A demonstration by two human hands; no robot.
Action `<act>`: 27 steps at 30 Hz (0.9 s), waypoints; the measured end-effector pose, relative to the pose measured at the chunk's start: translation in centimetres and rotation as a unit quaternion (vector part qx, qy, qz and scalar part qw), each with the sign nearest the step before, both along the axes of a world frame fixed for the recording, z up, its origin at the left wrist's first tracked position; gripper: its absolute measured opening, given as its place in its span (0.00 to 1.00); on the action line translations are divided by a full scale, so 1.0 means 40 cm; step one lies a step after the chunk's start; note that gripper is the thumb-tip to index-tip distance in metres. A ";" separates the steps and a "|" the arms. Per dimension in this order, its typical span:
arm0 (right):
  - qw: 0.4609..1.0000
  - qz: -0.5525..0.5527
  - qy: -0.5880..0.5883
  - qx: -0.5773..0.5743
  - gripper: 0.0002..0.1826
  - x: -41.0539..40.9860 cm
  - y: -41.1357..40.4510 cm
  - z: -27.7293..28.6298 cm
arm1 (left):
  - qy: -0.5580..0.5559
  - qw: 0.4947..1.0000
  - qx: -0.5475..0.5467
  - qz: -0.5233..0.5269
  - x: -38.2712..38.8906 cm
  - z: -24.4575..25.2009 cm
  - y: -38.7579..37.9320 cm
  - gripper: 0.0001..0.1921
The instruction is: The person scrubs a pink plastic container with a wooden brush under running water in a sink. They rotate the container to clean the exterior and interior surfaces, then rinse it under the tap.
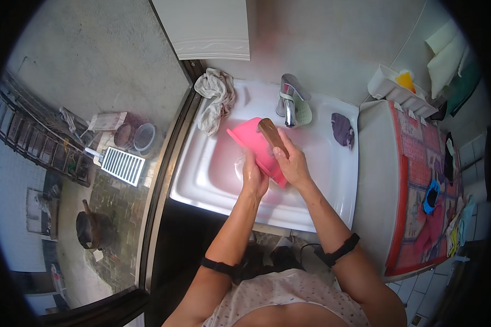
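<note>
Over the basin of a white ceramic sink, my left hand grips the lower edge of a pink plastic piece, perhaps a dustpan, held tilted. A brown-backed scrubbing brush is in my right hand, pressed against the pink plastic; its bristles are mostly hidden. The chrome faucet stands just beyond the brush, with a pale green perforated holder hanging at its side. My left hand looks wet. Some whitish water or foam shows in the basin behind it.
A grey-white cloth drapes over the sink's back left corner; a purple rag lies on its right rim. To the right is a top-covered appliance, perhaps a washing machine, beneath a white wall caddy. A dark window frame borders the left.
</note>
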State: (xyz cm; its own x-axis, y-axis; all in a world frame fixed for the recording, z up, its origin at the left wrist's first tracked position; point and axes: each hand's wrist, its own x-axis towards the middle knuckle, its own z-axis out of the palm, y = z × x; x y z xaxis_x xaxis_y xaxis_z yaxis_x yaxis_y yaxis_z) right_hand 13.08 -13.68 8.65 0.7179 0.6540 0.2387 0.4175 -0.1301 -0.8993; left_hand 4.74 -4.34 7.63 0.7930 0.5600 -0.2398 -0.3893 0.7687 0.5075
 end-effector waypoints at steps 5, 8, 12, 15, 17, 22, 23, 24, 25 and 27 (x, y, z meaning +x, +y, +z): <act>0.998 -0.053 0.043 0.008 0.30 -0.009 -0.010 0.035 | 0.019 1.000 -0.017 0.000 0.005 -0.005 -0.013 0.26; 0.974 -0.053 -0.221 0.005 0.29 -0.020 -0.012 0.041 | 0.000 1.000 -0.007 0.019 0.002 -0.008 -0.013 0.25; 0.985 -0.055 -0.162 0.002 0.30 -0.023 -0.009 0.020 | -0.019 0.999 -0.024 0.015 -0.017 -0.002 0.002 0.25; 0.997 -0.056 -0.051 0.024 0.30 -0.034 -0.002 -0.005 | -0.033 0.998 -0.042 0.036 -0.029 0.001 0.016 0.27; 0.972 0.007 -0.223 0.078 0.29 -0.039 0.006 -0.018 | -0.057 0.997 -0.035 0.048 -0.034 0.003 0.032 0.28; 0.997 -0.044 -0.030 0.060 0.31 -0.037 0.014 -0.043 | -0.034 0.995 -0.083 0.040 -0.045 0.005 0.044 0.29; 0.996 -0.019 -0.076 0.046 0.30 -0.034 0.018 -0.050 | -0.033 0.996 -0.057 0.053 -0.049 0.007 0.044 0.29; 0.987 -0.002 -0.141 0.076 0.30 -0.032 0.015 -0.054 | -0.036 0.997 -0.055 0.050 -0.052 0.010 0.044 0.28; 0.968 0.024 -0.222 0.118 0.29 -0.029 0.019 -0.060 | -0.034 0.997 -0.022 0.061 -0.053 0.012 0.043 0.28; 0.975 0.046 -0.206 0.076 0.30 -0.028 0.018 -0.066 | -0.023 0.997 -0.054 0.053 -0.052 0.014 0.037 0.26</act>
